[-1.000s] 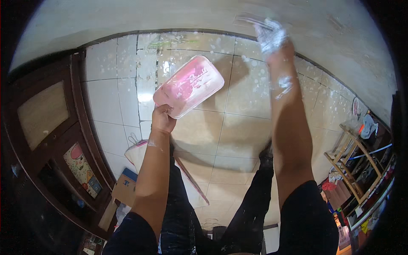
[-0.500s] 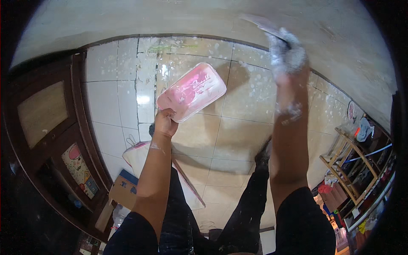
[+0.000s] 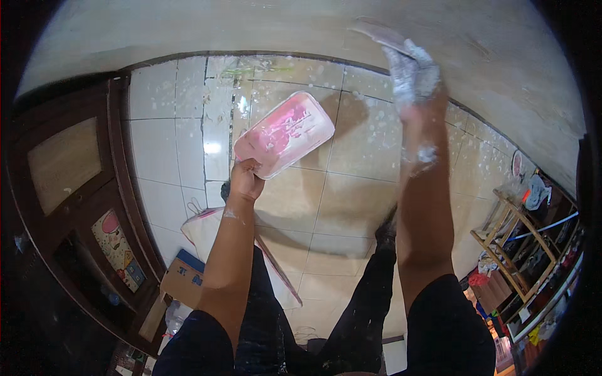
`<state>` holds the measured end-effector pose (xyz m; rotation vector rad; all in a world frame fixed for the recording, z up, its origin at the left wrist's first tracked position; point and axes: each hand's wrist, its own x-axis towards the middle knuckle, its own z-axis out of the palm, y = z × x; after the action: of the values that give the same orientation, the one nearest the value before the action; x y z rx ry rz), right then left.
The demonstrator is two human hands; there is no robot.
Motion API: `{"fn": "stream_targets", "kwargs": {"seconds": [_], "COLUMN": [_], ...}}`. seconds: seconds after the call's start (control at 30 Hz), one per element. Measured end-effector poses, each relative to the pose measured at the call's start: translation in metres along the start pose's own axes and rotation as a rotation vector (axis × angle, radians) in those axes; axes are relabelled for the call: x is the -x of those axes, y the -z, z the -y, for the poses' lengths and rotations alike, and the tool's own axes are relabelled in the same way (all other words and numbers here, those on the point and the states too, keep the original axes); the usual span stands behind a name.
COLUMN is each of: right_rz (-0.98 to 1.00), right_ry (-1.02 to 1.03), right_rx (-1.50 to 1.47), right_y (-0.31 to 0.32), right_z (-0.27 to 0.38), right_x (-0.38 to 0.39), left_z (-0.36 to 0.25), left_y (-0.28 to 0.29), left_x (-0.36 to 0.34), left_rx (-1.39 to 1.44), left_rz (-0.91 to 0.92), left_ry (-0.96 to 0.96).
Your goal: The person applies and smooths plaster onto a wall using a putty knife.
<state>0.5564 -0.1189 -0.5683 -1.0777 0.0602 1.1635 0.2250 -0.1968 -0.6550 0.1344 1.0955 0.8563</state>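
My left hand (image 3: 247,180) is closed round the near corner of a pink plastic tray (image 3: 307,135), thumb on top. White paste smears the inside of the tray, which I hold tilted above the floor. Farther out on the right, my right hand (image 3: 415,78) is coated in white paste and grips a flat, pale putty scraper (image 3: 379,34). The scraper lies close to the grey wall (image 3: 251,28); whether its edge touches cannot be made out. The fingers around it are partly hidden.
Paste spots mark the tiled floor (image 3: 351,200). On the left stands a dark wooden door (image 3: 63,213), with a cardboard box (image 3: 179,282) near its foot. A white sheet-like item (image 3: 276,282) lies by my left leg. To the right is a wooden rack (image 3: 517,250) with clutter.
My right hand has shifted slightly left along the wall with the scraper. The left hand and tray have barely moved.
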Motion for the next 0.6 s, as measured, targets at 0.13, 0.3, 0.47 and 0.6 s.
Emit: {"fn": "stream_targets", "kwargs": {"seconds": [0.13,0.3,0.47,0.6], "right_rz": [0.106,-0.141,-0.121,-0.105], "right_ry": [0.21,-0.199,-0.185,-0.122], "right_rx": [0.098,-0.029,-0.208,-0.211], "right_y": [-0.035,0.034,0.077,-0.001], "right_z": [0.019,-0.065,-0.116,-0.037], "right_x": [0.082,0.06,-0.038,-0.022], "left_z": [-0.003,-0.008,-0.004,-0.011], "left_y": [0.015,0.011,0.014,0.024], "left_x": [0.003,0.004,-0.003,0.004], "left_rx": [-0.031,0.038,-0.033,-0.031], "left_rz": [-0.073,-0.047,-0.032,-0.057], "left_ry": [0.024,0.007,0.071,0.041]}}
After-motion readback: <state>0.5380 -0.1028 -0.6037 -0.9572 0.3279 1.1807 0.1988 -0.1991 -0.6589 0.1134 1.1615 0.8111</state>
